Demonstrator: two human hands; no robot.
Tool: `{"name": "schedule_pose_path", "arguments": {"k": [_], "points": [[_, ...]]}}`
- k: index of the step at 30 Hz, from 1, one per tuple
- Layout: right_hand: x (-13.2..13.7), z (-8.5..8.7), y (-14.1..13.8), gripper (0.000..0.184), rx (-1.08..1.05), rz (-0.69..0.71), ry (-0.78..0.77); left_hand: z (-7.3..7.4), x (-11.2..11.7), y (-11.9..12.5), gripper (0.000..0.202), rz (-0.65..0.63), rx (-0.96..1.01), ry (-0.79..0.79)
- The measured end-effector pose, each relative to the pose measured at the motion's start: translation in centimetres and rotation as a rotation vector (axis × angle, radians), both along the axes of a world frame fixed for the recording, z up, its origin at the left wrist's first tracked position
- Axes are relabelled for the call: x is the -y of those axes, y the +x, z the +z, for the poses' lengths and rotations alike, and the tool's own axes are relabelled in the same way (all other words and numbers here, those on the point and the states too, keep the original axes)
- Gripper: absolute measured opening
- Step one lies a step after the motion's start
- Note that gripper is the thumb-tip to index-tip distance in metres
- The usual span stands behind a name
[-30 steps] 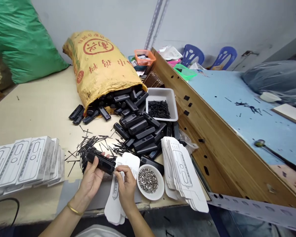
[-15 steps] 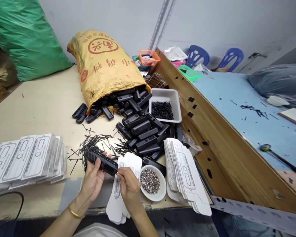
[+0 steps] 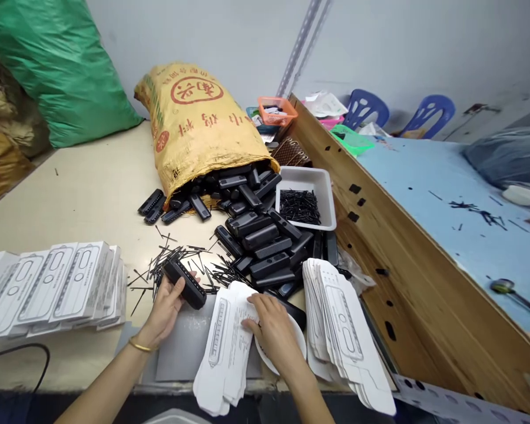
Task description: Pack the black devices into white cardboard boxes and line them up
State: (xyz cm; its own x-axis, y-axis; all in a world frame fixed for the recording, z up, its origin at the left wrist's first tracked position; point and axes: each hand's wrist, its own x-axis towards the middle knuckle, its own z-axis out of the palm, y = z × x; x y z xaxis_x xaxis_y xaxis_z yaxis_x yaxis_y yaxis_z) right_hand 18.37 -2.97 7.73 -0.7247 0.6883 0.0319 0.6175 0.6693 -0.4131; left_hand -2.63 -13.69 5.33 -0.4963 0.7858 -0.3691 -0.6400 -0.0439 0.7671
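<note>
My left hand (image 3: 165, 306) grips a long black plastic piece (image 3: 185, 282) just above the table's near edge. My right hand (image 3: 271, 330) lies palm down over the white bowl (image 3: 260, 353), hiding most of it, and its fingertips reach onto a stack of flat white card packages (image 3: 223, 347); its fingers look stretched out. Thin black pins (image 3: 181, 259) lie scattered right behind the left hand. Several black plastic pieces (image 3: 256, 235) spill out of a yellow sack (image 3: 198, 129) behind both hands.
A white tray of black pins (image 3: 307, 203) sits by a wooden divider (image 3: 401, 253). More white card packages are stacked at the right (image 3: 340, 324) and at the left (image 3: 53, 288). A green sack (image 3: 66, 70) lies at the far left. A blue table (image 3: 459, 206) lies beyond the divider.
My right hand left the end of the black piece and moved right, down onto the bowl and card stack. The left hand turned the black piece more end-on. The view shifted left.
</note>
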Motion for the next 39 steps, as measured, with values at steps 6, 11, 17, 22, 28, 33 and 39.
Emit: {"name": "schedule_pose_path", "arguments": {"k": [6, 11, 17, 22, 28, 33, 39], "points": [[-2.4, -1.1, -1.9, 0.038, 0.218, -0.009, -0.180, -0.1, -2.7, -1.2, 0.048, -0.059, -0.079, -0.038], [-4.5, -0.7, -2.2, 0.024, 0.214, 0.020, -0.365, -1.0, -5.6, -1.9, 0.072, -0.124, -0.333, -0.175], [-5.4, 1.5, -1.6, 0.011, -0.086, 0.004, -0.388, 2.2, -2.7, 0.9, 0.076, -0.446, -0.498, -0.099], [-6.1, 2.4, -2.2, 0.014, -0.412, 0.004, -0.392, 3.2, -1.6, 3.9, 0.047, -0.820, 0.256, 0.071], [-5.7, 2.0, -3.0, 0.015, -0.680, 0.106, -0.578, 3.6, -2.0, 5.3, 0.045, -0.694, 0.529, 0.103], [-5.0, 4.2, -3.2, 0.021, -0.362, 0.317, -0.186, 3.7, -1.5, 4.6, 0.040, -0.653, 0.180, 0.006], [-3.7, 5.0, -3.5, 0.045, -0.332, 0.357, -0.291, 4.0, -0.6, 4.7, 0.046, -0.707, 0.026, 0.046]]}}
